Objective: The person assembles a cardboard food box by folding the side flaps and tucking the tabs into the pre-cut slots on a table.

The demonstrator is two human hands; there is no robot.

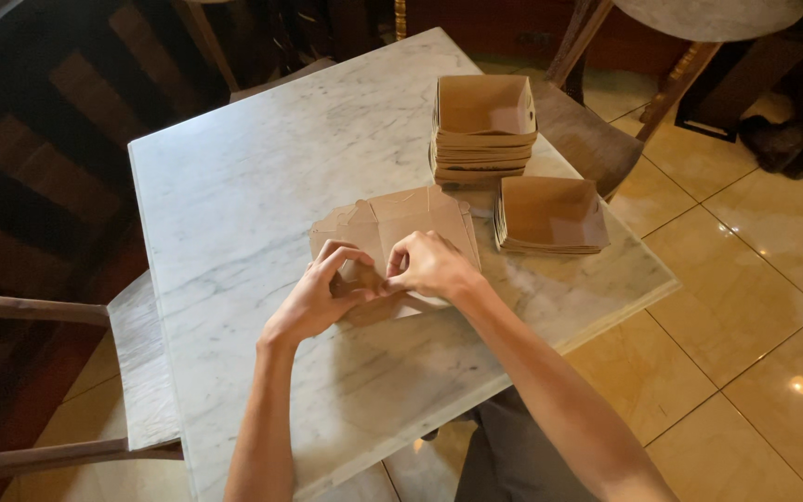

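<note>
A pile of flat brown cardboard box blanks (411,223) lies in the middle of the white marble table (253,177). My left hand (320,296) and my right hand (429,265) meet at the pile's near edge, both pinching the top blank's flap between fingers and thumbs. Behind the pile stands a tall stack of folded brown cardboard trays (483,130). A shorter stack of the same trays (550,216) sits to its right, near the table's right edge.
A wooden chair (141,363) stands at the table's left. Another wooden chair (587,130) is behind the tray stacks. Tan floor tiles (745,279) spread to the right. A round table's edge (708,17) shows at the top right.
</note>
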